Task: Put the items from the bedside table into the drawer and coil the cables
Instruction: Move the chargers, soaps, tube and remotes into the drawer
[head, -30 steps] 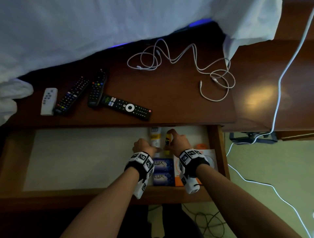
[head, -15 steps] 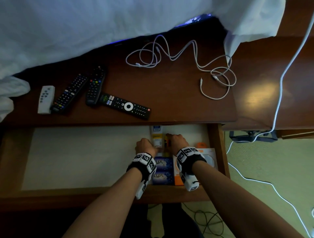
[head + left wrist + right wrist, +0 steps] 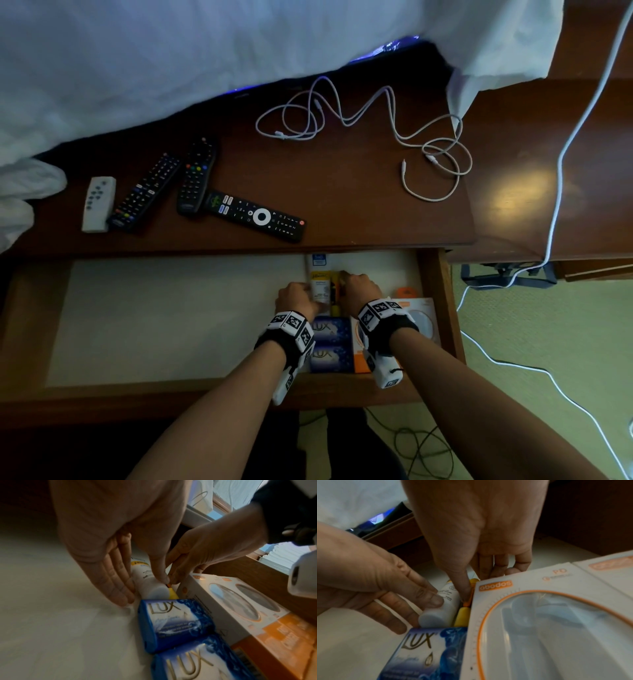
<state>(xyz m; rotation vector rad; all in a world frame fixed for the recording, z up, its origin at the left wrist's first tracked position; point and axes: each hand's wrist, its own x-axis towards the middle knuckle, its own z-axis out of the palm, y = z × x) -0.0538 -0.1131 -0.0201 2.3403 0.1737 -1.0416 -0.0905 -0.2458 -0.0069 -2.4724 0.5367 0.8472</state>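
Change: since the earlier frames both hands have settled lower and closer round the tube and the yellow item; remotes and cables are unmoved.
Left hand (image 3: 109, 555): in the drawer, fingers straight and together along the left side of the white tube (image 3: 149, 582), thumb laid on its top; the tube lies on the drawer floor.
Right hand (image 3: 481, 536): just beside the left, thumb pressed down on a yellow-and-orange item (image 3: 462, 616) wedged between the tube and the white-and-orange box (image 3: 556, 615); fingers bent behind the box's far edge, holding nothing that can be seen.
Drawer (image 3: 171, 318): pulled open; two blue Lux soap bars (image 3: 330, 344) lie end to end, touching the tube's near end, with the box to their right against the drawer's right wall.
Table top (image 3: 342, 192): one white remote (image 3: 98, 202) and three black remotes (image 3: 255, 216) at left.
Cables: white cables (image 3: 359, 120) lie loose and uncoiled at the rear right of the table top.
Surroundings: white bedding (image 3: 205, 51) overhangs the rear; a further white cable (image 3: 561, 154) runs down to the floor at right.
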